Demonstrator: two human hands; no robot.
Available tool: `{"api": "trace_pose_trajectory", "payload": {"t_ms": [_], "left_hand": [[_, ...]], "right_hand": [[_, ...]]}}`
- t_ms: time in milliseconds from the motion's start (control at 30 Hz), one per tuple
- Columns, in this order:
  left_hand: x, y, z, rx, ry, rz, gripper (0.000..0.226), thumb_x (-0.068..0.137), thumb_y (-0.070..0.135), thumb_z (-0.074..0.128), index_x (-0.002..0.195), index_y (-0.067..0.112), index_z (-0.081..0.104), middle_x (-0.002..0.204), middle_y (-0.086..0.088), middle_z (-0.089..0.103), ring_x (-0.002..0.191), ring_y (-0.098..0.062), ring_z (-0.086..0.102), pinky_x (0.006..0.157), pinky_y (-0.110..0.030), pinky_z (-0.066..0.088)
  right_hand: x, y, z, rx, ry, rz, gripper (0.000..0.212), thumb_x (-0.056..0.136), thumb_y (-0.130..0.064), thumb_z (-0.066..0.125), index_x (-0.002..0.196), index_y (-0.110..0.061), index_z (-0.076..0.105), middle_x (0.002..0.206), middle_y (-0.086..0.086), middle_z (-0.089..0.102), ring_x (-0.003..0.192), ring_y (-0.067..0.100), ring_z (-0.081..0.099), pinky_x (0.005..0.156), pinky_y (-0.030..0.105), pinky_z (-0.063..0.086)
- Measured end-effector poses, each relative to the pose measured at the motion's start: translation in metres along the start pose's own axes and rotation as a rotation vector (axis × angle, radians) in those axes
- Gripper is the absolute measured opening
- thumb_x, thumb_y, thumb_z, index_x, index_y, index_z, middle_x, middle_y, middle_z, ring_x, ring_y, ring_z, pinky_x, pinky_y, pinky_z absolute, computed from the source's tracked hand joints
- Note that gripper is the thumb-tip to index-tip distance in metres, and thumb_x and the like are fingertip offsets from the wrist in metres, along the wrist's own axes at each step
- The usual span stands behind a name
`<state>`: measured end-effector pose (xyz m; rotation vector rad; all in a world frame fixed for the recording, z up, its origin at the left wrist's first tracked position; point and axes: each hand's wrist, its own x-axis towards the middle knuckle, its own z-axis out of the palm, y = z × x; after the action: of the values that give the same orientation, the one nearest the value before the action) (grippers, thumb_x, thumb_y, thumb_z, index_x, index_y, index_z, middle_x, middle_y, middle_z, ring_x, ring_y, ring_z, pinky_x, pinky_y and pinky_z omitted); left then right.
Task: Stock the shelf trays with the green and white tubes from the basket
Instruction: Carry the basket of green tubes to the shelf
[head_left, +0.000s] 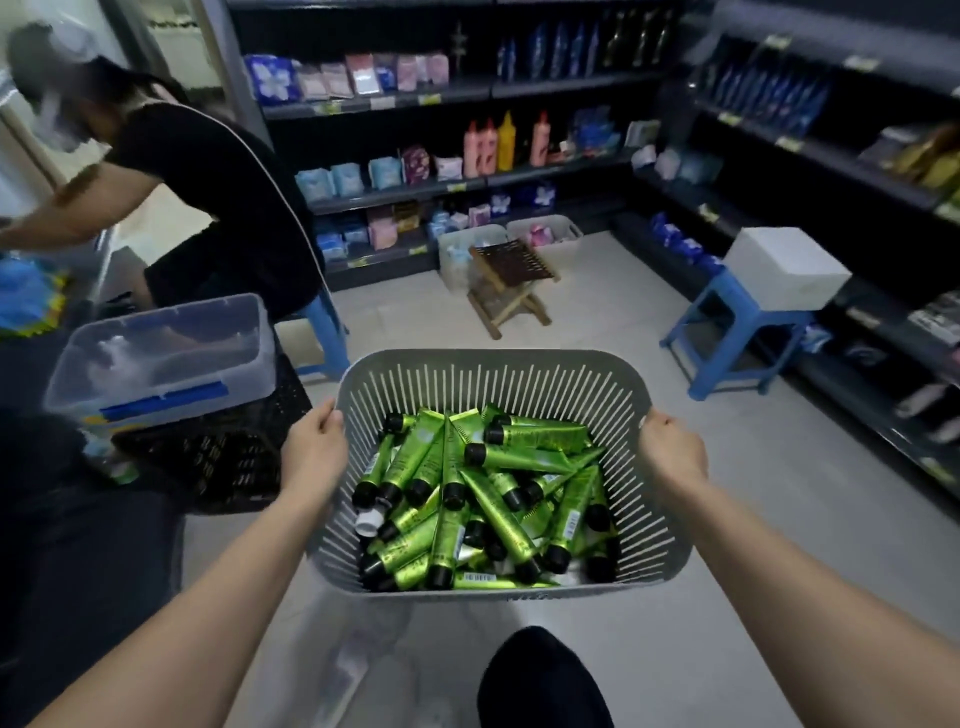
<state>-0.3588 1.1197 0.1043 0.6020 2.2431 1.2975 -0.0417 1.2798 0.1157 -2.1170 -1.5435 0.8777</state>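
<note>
I carry a grey slotted plastic basket (488, 371) above the floor in the middle of the view. It holds several green tubes (498, 512) with black caps, piled loosely; one white cap (370, 521) shows at the left side of the pile. My left hand (314, 449) grips the basket's left rim. On the opposite rim, my right hand (670, 449) grips too. Dark shelves (810, 150) with goods run along the back and the right; no shelf trays are plainly visible.
A person in black (218, 197) sits on a blue stool at the left, beside a clear bin (161, 358) on a black crate. A wooden folding stool (511, 283) and white baskets stand ahead. A blue stool with a white box (784, 270) stands at the right.
</note>
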Motion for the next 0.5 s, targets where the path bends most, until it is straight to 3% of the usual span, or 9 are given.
{"api": "trace_pose_trajectory", "payload": {"t_ms": [133, 267, 400, 500], "left_hand": [[0.047, 0.040, 0.049, 0.010, -0.096, 0.035, 0.038, 0.100, 0.028, 0.039, 0.137, 0.026, 0.050, 0.126, 0.002, 0.060, 0.097, -0.023, 0.062, 0.083, -0.035, 0.050], [0.086, 0.076, 0.110, 0.030, -0.142, 0.044, 0.039, 0.100, 0.030, 0.040, 0.137, 0.021, 0.050, 0.132, -0.005, 0.058, 0.118, -0.031, 0.055, 0.102, -0.050, 0.043], [0.117, 0.113, 0.180, 0.080, -0.156, 0.078, 0.037, 0.102, 0.023, 0.039, 0.136, 0.015, 0.052, 0.128, -0.003, 0.057, 0.119, -0.030, 0.052, 0.096, -0.035, 0.041], [0.145, 0.142, 0.237, 0.108, -0.190, 0.097, 0.037, 0.102, 0.024, 0.037, 0.135, 0.017, 0.052, 0.135, -0.008, 0.055, 0.119, -0.032, 0.053, 0.098, -0.041, 0.043]], "right_hand": [[0.050, -0.009, -0.014, 0.020, 0.043, 0.068, 0.052, 0.100, -0.037, 0.029, 0.115, 0.001, 0.061, 0.123, 0.026, 0.059, 0.112, 0.041, 0.056, 0.096, 0.040, 0.044], [0.106, -0.012, -0.027, 0.010, 0.043, 0.113, 0.052, 0.101, -0.034, 0.024, 0.117, 0.000, 0.060, 0.125, 0.025, 0.057, 0.114, 0.039, 0.054, 0.096, 0.039, 0.041], [0.172, -0.016, -0.038, 0.005, 0.032, 0.172, 0.055, 0.103, -0.034, 0.021, 0.123, 0.004, 0.056, 0.131, 0.027, 0.053, 0.121, 0.039, 0.050, 0.099, 0.038, 0.039], [0.233, -0.021, -0.051, -0.009, 0.024, 0.215, 0.056, 0.103, -0.035, 0.021, 0.126, 0.003, 0.055, 0.133, 0.025, 0.052, 0.122, 0.039, 0.050, 0.101, 0.038, 0.039]]}}
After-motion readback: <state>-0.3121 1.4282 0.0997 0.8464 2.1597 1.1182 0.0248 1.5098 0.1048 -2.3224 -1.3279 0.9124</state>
